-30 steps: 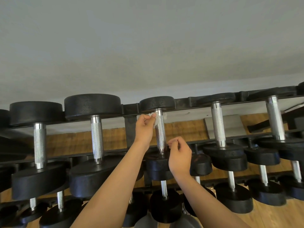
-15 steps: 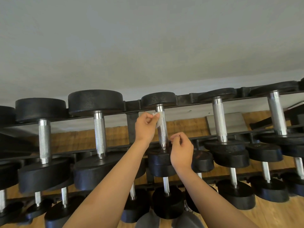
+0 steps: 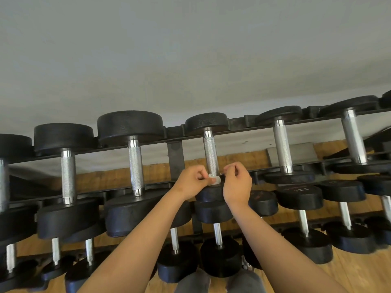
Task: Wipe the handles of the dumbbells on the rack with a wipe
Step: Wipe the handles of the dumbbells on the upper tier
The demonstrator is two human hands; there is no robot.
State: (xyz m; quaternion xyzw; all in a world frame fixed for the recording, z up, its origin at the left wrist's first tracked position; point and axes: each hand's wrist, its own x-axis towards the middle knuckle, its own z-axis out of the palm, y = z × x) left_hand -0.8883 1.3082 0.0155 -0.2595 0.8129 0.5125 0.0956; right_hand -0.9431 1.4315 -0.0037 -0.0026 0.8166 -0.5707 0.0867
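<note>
A black rack [image 3: 175, 157] holds rows of black dumbbells with knurled silver handles. My left hand [image 3: 193, 180] and my right hand [image 3: 237, 182] meet at the near end of the middle top-row handle [image 3: 210, 154]. Between them a small white wipe [image 3: 215, 179] wraps the handle's lower end. The left hand pinches the wipe from the left. The right hand's curled fingers pinch at its right edge. Most of the wipe is hidden by the fingers.
Neighbouring top-row handles stand left [image 3: 135, 166] and right [image 3: 282, 145] of the one being touched. Lower tiers hold smaller dumbbells [image 3: 218, 256]. A wooden floor [image 3: 359, 278] lies under the rack, a grey wall behind it. Grey shoes [image 3: 196, 282] show at the bottom edge.
My left hand has slid with the wipe from the far top of the handle down to its near end. My right hand stays at that end, and both hands now meet there.
</note>
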